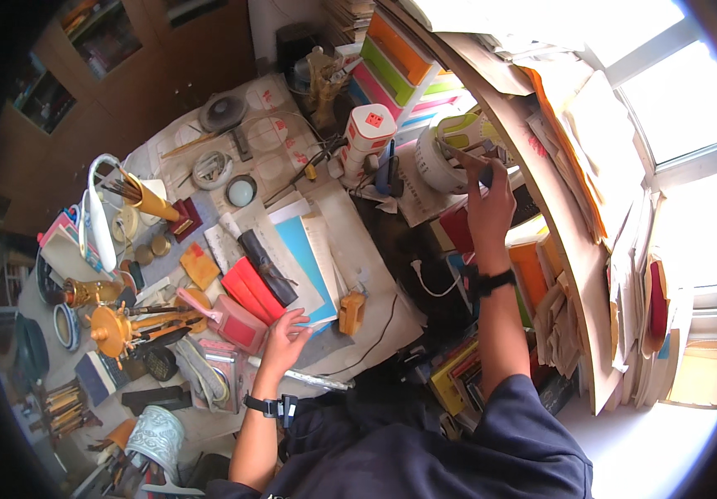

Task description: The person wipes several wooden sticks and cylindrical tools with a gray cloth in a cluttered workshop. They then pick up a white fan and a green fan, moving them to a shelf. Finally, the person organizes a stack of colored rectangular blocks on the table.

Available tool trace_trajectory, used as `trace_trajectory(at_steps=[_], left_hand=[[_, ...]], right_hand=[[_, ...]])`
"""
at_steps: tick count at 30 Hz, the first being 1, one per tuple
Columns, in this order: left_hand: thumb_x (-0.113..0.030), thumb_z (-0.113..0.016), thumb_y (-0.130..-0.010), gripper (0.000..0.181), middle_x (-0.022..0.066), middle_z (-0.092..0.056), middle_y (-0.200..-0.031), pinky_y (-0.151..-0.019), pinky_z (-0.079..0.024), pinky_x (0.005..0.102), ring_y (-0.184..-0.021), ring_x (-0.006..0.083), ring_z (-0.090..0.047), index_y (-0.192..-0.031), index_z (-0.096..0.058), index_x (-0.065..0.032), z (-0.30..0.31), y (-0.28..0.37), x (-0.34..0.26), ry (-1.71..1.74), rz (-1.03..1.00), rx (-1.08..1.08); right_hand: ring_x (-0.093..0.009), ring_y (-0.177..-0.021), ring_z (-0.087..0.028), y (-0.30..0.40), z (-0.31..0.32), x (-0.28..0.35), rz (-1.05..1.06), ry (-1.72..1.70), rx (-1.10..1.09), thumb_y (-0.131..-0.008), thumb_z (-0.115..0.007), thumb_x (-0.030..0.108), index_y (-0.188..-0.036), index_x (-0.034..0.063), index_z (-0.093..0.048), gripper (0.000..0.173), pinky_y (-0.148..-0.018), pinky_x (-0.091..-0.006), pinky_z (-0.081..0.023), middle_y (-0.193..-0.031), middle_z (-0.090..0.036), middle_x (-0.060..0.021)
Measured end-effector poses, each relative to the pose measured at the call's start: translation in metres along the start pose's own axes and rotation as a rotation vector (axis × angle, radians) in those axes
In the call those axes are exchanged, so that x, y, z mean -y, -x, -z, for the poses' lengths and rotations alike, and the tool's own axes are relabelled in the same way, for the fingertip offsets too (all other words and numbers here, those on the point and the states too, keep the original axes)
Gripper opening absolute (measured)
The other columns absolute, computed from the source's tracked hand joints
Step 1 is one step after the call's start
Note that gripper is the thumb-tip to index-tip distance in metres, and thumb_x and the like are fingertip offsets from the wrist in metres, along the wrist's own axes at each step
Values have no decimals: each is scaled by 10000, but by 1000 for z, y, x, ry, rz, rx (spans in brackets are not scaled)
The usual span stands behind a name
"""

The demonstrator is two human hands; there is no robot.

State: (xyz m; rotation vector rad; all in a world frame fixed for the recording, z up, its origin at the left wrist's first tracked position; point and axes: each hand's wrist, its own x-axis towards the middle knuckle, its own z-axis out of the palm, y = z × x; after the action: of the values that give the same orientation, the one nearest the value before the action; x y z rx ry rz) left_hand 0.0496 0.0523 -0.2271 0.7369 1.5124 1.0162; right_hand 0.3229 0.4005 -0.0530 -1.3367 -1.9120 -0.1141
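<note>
My right hand (489, 203) reaches up and right to a white round tub (436, 159), its fingers at the tub's opening. A dark rounded thing shows between the fingers; whether they hold it is unclear. Inside the tub are a green-and-white item (458, 128) and other small things. My left hand (287, 342) hovers at or rests on the desk's near edge, fingers apart, with nothing seen in it. Close to it lie a pink box-like object (240, 324), a red folder (251, 290) and a small wooden block-like object (352, 313).
A white-and-red tower power strip (368, 137) stands left of the tub. A curved wooden shelf (542, 193) stacked with papers overhangs at right. Books (455, 374) stand below it. Brush holders, a desk lamp (98, 218) and a magnifying glass (224, 115) crowd the desk; a white plug cable (436, 290) hangs beside it.
</note>
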Motion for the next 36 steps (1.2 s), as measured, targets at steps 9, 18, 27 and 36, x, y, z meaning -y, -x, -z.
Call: trace_trajectory(at_steps=[9,18,27,36], left_hand=[[-56,-704,-975,441,122,-710,-1239,-922,-561,314,-1060,171,-699,-1390,-564,-3,-1,11,15,-29,28,-26],[-78,-692,-990,354,120,-733,-1188,-888,-561,312,-1034,169,-703,-1324,-611,9,-2,-4,4,-39,-14,-21],[-117,-690,-990,314,116,-754,-1160,-851,-578,321,-957,184,-716,-1281,-644,-8,-1,-1,20,-40,-13,-125],[-142,-688,-998,326,139,-710,-1142,-848,-574,347,-990,224,-697,-1289,-616,-12,4,-26,12,-103,-52,-496]], right_hand=[[-411,-945,-692,-37,-26,-1,81,138,80,-999,-684,160,-1470,-4,-492,534,-822,-483,-567,-1204,-647,-254],[-405,-933,-708,-83,-71,-46,226,328,-14,-1019,-640,239,-1165,-22,-686,302,-825,-471,-576,-1038,-722,-247],[-413,-983,-699,-116,-104,-110,208,398,9,-1057,-593,283,-1244,1,-679,349,-899,-481,-541,-1108,-726,-227],[-420,-1056,-686,-130,-86,-104,28,167,155,-1024,-615,410,-1294,7,-651,487,-904,-495,-532,-1183,-703,-246]])
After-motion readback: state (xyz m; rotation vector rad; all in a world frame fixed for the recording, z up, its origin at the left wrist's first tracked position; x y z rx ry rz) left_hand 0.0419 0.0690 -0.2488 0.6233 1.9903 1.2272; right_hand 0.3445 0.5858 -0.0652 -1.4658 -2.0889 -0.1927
